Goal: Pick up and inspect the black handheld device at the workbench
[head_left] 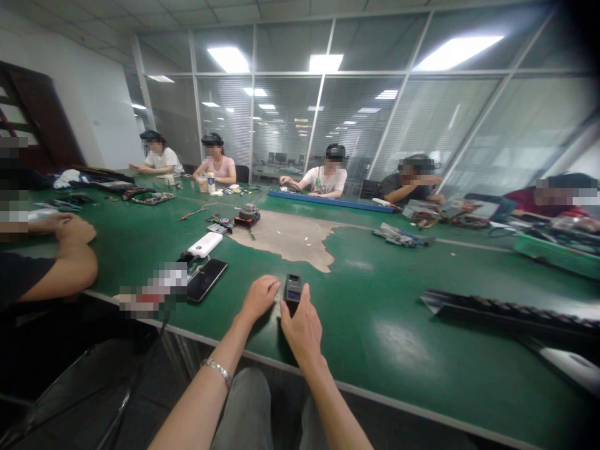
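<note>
My right hand (pixel 304 328) holds a small dark grey handheld device (pixel 294 289), thumb on one side and fingers on the other. The device has a little screen on its upper face and points away from me over the green tabletop. Just left of it, my left hand (pixel 260 296) rests at the table with its fingers curled in. The inside of those fingers is hidden, and a small gap separates this hand from the device. A metal watch or bracelet (pixel 218 370) circles my left wrist.
Left of my hands lie a black phone (pixel 207 280) and a white power bank (pixel 205 245). Ahead, a bare brown patch (pixel 285 234) marks the tabletop, beside a dark round part (pixel 247 214). Gloves (pixel 400 235), a long black strip (pixel 510 309) and a green basket (pixel 557 253) lie rightward. Several people sit around.
</note>
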A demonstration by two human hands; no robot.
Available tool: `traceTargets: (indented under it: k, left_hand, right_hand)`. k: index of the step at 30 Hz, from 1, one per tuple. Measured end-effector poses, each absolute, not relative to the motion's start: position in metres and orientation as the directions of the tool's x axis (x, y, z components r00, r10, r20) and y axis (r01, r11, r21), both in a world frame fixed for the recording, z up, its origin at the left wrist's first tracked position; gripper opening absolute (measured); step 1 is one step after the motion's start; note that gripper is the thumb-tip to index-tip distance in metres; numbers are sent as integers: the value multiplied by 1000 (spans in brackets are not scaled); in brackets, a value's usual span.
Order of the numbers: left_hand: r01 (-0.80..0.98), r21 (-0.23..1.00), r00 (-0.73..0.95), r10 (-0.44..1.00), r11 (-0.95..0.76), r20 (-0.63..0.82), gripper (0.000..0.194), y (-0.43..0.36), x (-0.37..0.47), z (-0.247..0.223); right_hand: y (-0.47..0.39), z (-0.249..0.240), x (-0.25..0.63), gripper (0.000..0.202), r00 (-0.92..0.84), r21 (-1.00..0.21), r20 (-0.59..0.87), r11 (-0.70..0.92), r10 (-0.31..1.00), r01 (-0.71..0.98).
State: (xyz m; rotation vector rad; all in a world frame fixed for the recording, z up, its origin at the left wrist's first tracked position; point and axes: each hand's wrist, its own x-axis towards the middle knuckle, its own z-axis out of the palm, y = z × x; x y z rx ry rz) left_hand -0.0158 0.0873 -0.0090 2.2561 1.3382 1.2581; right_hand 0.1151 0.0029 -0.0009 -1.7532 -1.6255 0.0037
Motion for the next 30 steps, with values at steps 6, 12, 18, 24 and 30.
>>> traceTargets:
  k: [6, 12, 18, 24, 30]
  left_hand:
    - [602, 568, 224, 801, -561, 555, 29, 89, -15, -10]
    - [600, 578, 217, 808, -553, 548, 28, 91, -15, -12]
    - [595, 572, 226, 801, -564, 554, 28, 89, -16, -10]
    - [594, 570, 225, 797, -568, 560, 28, 88, -16, -9]
    - [595, 583, 219, 810, -553, 544, 27, 86, -17, -8]
  right_hand:
    - [10, 4, 119, 87, 239, -563, 465, 76, 853, 823]
    - [22, 4, 114, 91, 240, -603, 474, 113, 847, 790]
    - [23, -9, 106, 80, 231, -604, 533, 175, 814, 778]
    - [22, -8, 105, 75, 243, -636, 506, 168, 827, 753]
    - [24, 31, 110, 78, 315, -708, 497, 169, 809, 685]
